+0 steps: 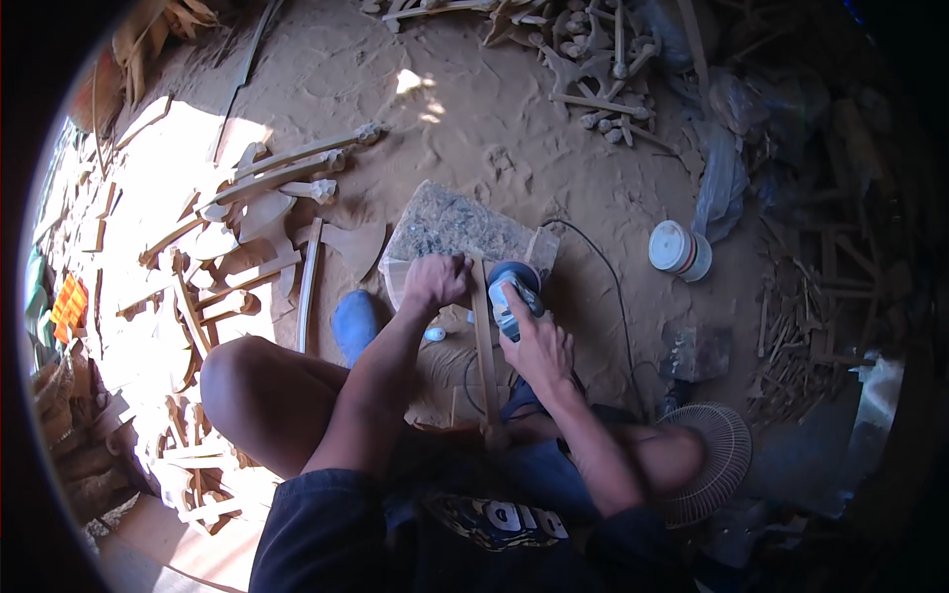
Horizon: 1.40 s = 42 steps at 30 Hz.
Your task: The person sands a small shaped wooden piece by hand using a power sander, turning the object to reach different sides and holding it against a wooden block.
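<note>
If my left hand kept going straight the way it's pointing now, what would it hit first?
Most likely the grey stone block. The left hand, gripping the wooden strip, points up the picture, and the block lies directly beyond its knuckles, though depth is hard to judge.

A long thin wooden slat [484, 346] lies lengthwise under a blue-grey handheld sander [512, 294].

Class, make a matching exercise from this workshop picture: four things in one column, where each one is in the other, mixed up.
1. sander
2. wood strip
3. white tub
4. fan

a. by the person's right knee
b. in the right hand
c. on the sand, far right
d. held by the left hand

Pairs: 1-b, 2-d, 3-c, 4-a
</note>
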### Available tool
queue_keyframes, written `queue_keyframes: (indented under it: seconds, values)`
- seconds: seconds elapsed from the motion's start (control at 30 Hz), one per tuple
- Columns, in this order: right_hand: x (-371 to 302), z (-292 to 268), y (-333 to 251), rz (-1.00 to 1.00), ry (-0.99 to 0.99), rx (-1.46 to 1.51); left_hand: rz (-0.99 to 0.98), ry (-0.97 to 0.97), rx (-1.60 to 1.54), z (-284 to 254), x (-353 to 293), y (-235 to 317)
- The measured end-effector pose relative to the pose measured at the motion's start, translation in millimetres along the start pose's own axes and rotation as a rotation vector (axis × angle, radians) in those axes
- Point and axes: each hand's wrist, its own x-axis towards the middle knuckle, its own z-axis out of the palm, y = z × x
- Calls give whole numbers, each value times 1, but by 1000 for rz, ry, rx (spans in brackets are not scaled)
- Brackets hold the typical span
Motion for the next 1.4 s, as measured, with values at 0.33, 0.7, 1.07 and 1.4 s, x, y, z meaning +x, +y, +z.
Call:
queue_keyframes:
  seconds: [0.33, 0.7, 1.07, 1.4]
  values:
    - [-28, 3, 6, 122, -39, -27, -1, -10, 40, 1, 0, 2]
    - [-18, 25, 46, -54, 277, 134, -15, -15, 45, -2, 0, 5]
    - [-6, 18, 55, 99, 213, 187, -59, -60, 45, -4, 0, 9]
    - [27, -10, 90, -27, 182, 882, -37, -39, 48, -4, 0, 11]
